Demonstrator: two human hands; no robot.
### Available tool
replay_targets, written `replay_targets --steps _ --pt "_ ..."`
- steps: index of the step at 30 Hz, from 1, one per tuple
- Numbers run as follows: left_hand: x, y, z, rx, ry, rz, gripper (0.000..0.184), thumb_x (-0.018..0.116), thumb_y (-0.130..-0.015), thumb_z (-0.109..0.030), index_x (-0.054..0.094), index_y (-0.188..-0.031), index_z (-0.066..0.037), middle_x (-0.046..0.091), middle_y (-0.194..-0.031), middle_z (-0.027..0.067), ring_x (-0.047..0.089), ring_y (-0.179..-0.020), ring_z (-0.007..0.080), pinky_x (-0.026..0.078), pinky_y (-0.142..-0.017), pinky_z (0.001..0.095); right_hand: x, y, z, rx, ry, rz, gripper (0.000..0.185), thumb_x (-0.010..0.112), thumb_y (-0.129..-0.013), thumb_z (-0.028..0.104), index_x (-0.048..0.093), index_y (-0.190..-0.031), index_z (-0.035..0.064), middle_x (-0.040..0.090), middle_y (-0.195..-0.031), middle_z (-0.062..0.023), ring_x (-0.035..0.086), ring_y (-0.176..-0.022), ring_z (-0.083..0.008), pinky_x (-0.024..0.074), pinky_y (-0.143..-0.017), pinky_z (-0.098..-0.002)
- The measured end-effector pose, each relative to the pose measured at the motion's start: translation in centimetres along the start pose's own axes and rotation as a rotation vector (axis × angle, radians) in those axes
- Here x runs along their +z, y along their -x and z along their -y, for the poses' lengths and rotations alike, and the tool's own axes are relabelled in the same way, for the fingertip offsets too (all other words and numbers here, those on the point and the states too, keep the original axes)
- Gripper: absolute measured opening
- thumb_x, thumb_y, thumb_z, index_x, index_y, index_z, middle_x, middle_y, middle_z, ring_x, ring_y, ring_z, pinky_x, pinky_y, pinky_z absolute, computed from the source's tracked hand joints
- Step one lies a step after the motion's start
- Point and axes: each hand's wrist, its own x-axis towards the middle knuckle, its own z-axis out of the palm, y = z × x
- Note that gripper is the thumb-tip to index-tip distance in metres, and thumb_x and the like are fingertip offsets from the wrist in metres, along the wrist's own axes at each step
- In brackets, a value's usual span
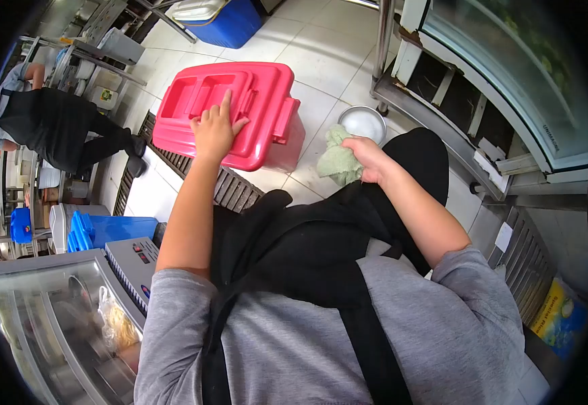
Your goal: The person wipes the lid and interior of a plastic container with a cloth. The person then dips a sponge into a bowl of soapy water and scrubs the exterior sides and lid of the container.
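My left hand (215,133) lies on the red lid (267,88) of a plastic storage box, its fingers spread and one pointing forward. The lid has recessed panels and side latches, and it covers the box's clear lower body (287,150). In my right hand (371,159) is a bunched pale green cloth (338,159), hanging to the right of the box. Just beyond the cloth, a round metal bowl (364,124) holding whitish liquid stands on the tiled floor.
Another person in a black apron (44,128) stands at shelving on the left. A glass-fronted fridge (510,74) rests on a metal stand at right. A blue cooler (221,24) is at the back, and a glass display case (58,324) stands lower left. A floor drain grate (236,190) runs beneath the box.
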Motion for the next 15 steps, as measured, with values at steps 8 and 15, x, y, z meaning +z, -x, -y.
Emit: replay_targets --steps 8,15 --pt "-0.5 1.0 1.9 -0.168 0.002 0.105 0.082 0.058 -0.08 -0.06 0.028 -0.149 -0.028 0.058 -0.112 0.0076 0.055 -0.107 0.025 0.036 -0.094 0.0551 2.2 1.4 -2.9 0.111 -0.002 0.088 0.025 0.05 -0.089 0.011 0.053 -0.111 -0.0009 0.063 -0.095 -0.0141 0.066 -0.084 -0.0274 0.0551 -0.076 -0.043" --pt "-2.1 8.5 -0.6 -0.11 0.569 -0.133 0.061 0.072 -0.081 -0.021 0.047 -0.135 -0.009 0.054 -0.114 0.0218 0.053 -0.105 0.0372 0.042 -0.092 0.0422 4.3 0.8 -3.1 0.025 -0.101 0.205 0.024 0.051 -0.091 0.015 0.052 -0.113 0.0028 0.063 -0.098 -0.012 0.066 -0.084 -0.0247 0.0565 -0.069 -0.0411"
